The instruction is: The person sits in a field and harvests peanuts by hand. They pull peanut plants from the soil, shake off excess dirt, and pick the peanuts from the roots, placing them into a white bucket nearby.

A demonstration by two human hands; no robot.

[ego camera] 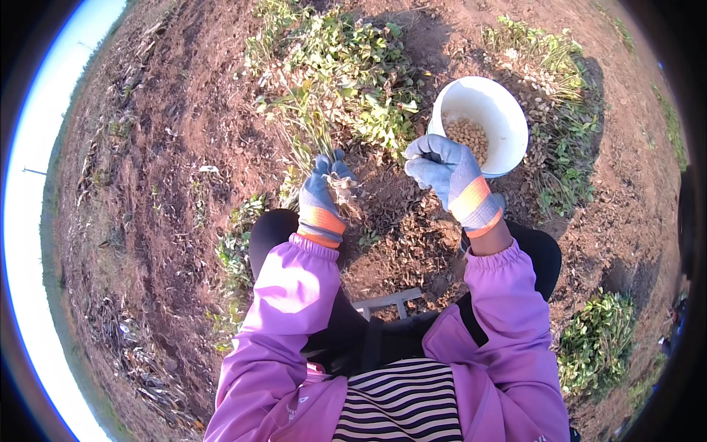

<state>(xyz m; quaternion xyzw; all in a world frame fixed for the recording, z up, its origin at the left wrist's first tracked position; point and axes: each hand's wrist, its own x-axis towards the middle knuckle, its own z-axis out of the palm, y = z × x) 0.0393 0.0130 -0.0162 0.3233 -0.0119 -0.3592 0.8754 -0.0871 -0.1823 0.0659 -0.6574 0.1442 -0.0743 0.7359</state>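
Observation:
My left hand (327, 185), in a grey-blue glove with an orange cuff, is closed around the stems of an uprooted peanut plant (315, 124). Its roots and a few pale pods (343, 183) stick out beside the thumb, and the leaves point away from me. My right hand (439, 166), gloved alike, is at the near left rim of a white plastic bucket (511, 130). Its thumb and forefinger are pinched on something small and pale, perhaps a pod, too small to be sure. Peanuts in their shells (468, 138) cover part of the bucket's bottom.
A heap of leafy peanut plants (353, 61) lies ahead, left of the bucket. Another pile with pods (558, 83) lies right of it. More plants (596, 342) are at the lower right. A metal frame (389, 301) shows between my legs, on reddish soil with dry leaves.

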